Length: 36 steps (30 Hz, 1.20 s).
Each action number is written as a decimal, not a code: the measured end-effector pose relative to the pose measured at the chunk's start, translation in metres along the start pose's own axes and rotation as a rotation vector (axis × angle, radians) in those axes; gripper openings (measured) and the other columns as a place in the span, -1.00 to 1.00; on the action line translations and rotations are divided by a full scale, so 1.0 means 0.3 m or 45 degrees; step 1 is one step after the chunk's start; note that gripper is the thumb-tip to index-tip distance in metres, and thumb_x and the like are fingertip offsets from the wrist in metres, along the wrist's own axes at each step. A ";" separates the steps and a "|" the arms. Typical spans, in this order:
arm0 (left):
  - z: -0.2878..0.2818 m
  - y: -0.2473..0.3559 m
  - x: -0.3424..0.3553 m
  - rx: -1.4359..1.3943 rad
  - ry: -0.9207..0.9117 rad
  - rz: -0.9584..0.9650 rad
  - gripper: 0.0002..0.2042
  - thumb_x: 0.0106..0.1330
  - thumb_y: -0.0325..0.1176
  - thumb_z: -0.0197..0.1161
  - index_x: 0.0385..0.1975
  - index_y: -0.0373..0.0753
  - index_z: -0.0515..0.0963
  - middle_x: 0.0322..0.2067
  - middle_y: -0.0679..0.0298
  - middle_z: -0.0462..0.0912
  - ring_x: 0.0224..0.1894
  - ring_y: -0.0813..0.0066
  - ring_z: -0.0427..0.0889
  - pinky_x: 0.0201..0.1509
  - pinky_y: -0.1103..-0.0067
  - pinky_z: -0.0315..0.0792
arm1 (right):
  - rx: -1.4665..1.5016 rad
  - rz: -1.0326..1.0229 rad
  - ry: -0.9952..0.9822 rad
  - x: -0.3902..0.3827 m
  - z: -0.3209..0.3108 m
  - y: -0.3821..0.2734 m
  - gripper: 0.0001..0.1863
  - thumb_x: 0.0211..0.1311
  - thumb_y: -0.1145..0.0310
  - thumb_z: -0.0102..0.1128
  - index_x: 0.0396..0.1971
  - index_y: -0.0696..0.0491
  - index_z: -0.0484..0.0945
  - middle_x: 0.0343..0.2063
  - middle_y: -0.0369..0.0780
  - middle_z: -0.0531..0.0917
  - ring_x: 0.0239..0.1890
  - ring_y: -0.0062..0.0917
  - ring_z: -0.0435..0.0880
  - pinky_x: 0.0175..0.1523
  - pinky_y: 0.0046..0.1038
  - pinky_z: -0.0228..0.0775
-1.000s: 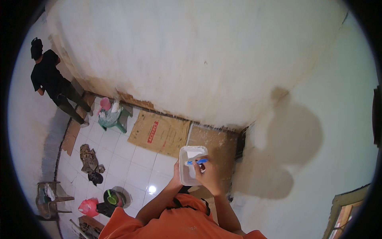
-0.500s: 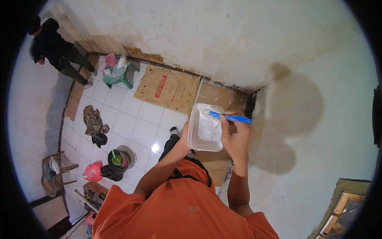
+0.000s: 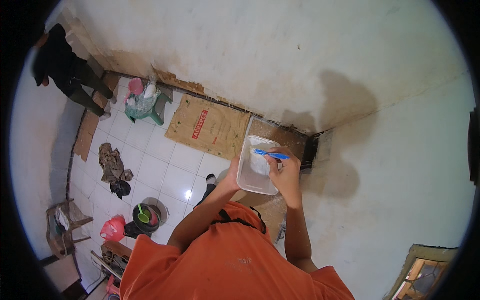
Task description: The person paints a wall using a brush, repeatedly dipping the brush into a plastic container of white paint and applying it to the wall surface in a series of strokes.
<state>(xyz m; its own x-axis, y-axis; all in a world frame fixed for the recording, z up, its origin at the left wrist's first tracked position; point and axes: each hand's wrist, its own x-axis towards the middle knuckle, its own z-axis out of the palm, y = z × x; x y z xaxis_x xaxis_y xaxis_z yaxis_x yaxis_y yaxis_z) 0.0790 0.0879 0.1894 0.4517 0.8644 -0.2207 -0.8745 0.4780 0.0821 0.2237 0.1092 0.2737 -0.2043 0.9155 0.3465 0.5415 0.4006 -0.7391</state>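
Close up, the left hand (image 3: 231,175) is curled against the left side of a whitish plastic tub (image 3: 256,179), its fingers partly hidden. The right hand (image 3: 286,175) pinches a blue tool (image 3: 279,155), closed around the handle, the pale tip over the tub's inside. The tub looks light, its thin walls likely to flex, so it is best held low along one side; the tool seems stiff and slim, perhaps slippery if wet. Beyond, on the floor, lie a brown sack (image 3: 185,120) and, farther, a green stool (image 3: 159,107).
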 end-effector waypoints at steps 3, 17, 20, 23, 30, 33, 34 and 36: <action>-0.028 0.059 0.009 0.232 0.143 0.073 -0.45 0.47 0.06 -0.24 0.17 -0.27 0.35 0.06 0.08 0.53 0.06 0.16 0.55 0.21 0.24 0.38 | -0.039 0.131 -0.030 0.018 0.054 -0.032 -0.90 0.10 0.59 0.25 -0.35 0.22 0.61 -0.42 -0.17 0.64 -0.45 -0.52 0.65 -0.34 -0.56 0.48; -0.209 0.178 0.050 0.100 0.085 -0.099 -0.48 0.48 0.06 -0.23 0.16 -0.24 0.36 0.00 0.11 0.55 0.01 0.21 0.58 0.10 0.26 0.48 | -0.108 0.181 0.068 0.068 0.190 -0.043 -0.84 0.12 0.46 0.31 -0.33 0.22 0.63 -0.42 -0.17 0.61 -0.42 -0.54 0.64 -0.36 -0.57 0.41; -0.225 0.198 0.058 0.075 0.004 -0.065 -0.48 0.48 0.04 -0.23 0.17 -0.24 0.36 0.02 0.11 0.55 0.01 0.22 0.58 0.09 0.27 0.50 | -0.039 0.218 0.017 0.044 0.223 -0.058 -0.82 0.14 0.45 0.30 -0.29 0.23 0.62 -0.43 -0.18 0.61 -0.44 -0.60 0.62 -0.40 -0.59 0.37; -0.203 0.217 0.035 0.001 -0.021 -0.042 -0.43 0.45 0.06 -0.17 0.23 -0.30 0.28 0.08 0.02 0.48 0.08 0.14 0.53 0.18 0.24 0.44 | 0.160 0.525 -0.033 0.006 0.222 -0.061 -0.78 0.15 0.43 0.30 -0.25 0.23 0.61 -0.42 -0.15 0.62 -0.43 -0.56 0.64 -0.40 -0.53 0.41; -0.252 0.225 0.018 -0.026 0.112 -0.106 -0.38 0.44 0.13 -0.24 0.25 -0.26 0.27 0.09 0.00 0.47 0.05 0.10 0.54 0.10 0.23 0.49 | 1.301 0.872 -0.384 0.022 0.173 -0.060 -0.55 0.29 0.31 0.18 0.10 0.21 0.40 -0.17 -0.13 0.54 -0.23 -0.48 0.64 -0.06 -0.35 0.61; -0.313 0.220 0.052 -0.083 0.141 -0.120 -0.37 0.44 0.15 -0.28 0.25 -0.26 0.27 0.08 -0.01 0.48 0.04 0.06 0.55 0.09 0.19 0.50 | 2.065 1.245 -0.544 0.010 0.129 -0.013 -0.54 0.34 0.30 0.10 0.16 0.16 0.33 -0.10 -0.09 0.50 -0.13 -0.41 0.63 -0.01 -0.32 0.59; -0.329 0.208 0.072 -0.087 0.160 -0.129 -0.36 0.44 0.15 -0.30 0.25 -0.26 0.27 0.08 -0.02 0.48 0.04 0.03 0.55 0.09 0.17 0.50 | 1.887 1.414 -0.359 0.012 0.113 -0.020 -0.64 0.35 0.34 0.05 0.10 0.10 0.38 -0.19 -0.12 0.52 -0.33 -0.50 0.62 -0.19 -0.43 0.59; -0.340 0.198 0.106 0.013 0.228 -0.139 -0.34 0.44 0.18 -0.30 0.26 -0.26 0.26 0.09 -0.02 0.48 0.04 0.04 0.56 0.10 0.20 0.51 | 1.829 1.494 -0.236 -0.021 0.136 0.076 -0.68 0.34 0.38 0.05 0.05 0.09 0.39 -0.24 -0.14 0.51 -0.45 -0.58 0.54 -0.34 -0.54 0.50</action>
<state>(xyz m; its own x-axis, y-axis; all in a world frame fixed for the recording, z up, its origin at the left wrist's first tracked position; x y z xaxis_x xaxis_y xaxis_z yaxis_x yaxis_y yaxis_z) 0.0235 0.1280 0.0880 0.5046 0.7663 -0.3978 -0.8197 0.5698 0.0578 0.2042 0.1139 0.2311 -0.4123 0.6643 -0.6235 -0.5421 -0.7289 -0.4182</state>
